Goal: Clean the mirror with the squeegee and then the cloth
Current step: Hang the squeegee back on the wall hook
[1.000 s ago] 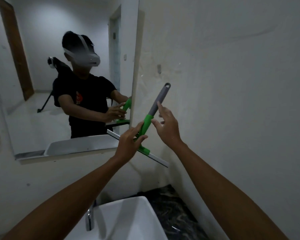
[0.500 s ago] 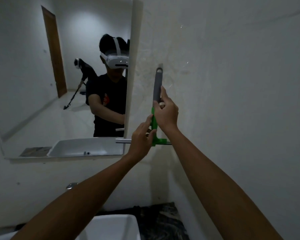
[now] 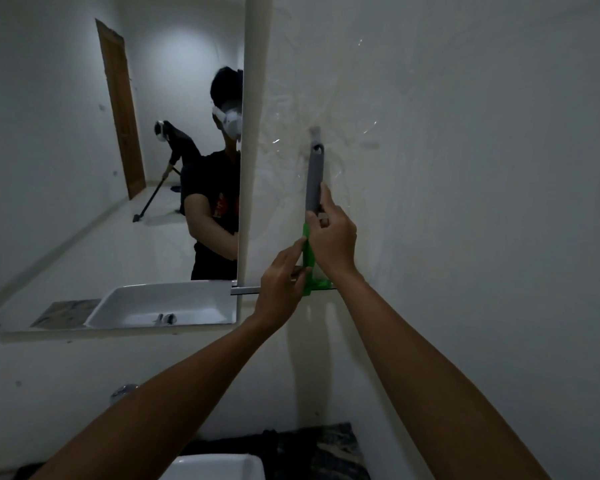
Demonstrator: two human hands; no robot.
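Note:
The squeegee (image 3: 315, 174) has a grey handle, a green neck and a horizontal blade. It stands upright against the white wall just right of the mirror (image 3: 111, 174), its handle's top hole at a small wall hook (image 3: 315, 133). My right hand (image 3: 331, 237) grips the handle where grey meets green. My left hand (image 3: 283, 282) holds the green neck just above the blade. The blade's left end reaches the mirror's right edge. No cloth is in view.
A white basin (image 3: 215, 467) sits below with a chrome tap (image 3: 123, 391) to its left and a dark marbled counter (image 3: 329, 448). The mirror reflects a person, a wooden door and a mop. White wall (image 3: 465, 168) fills the right side.
The squeegee swung from tilted to upright and stays against the wall under the hook. My view shifted left and up slightly; both hands stay on the squeegee.

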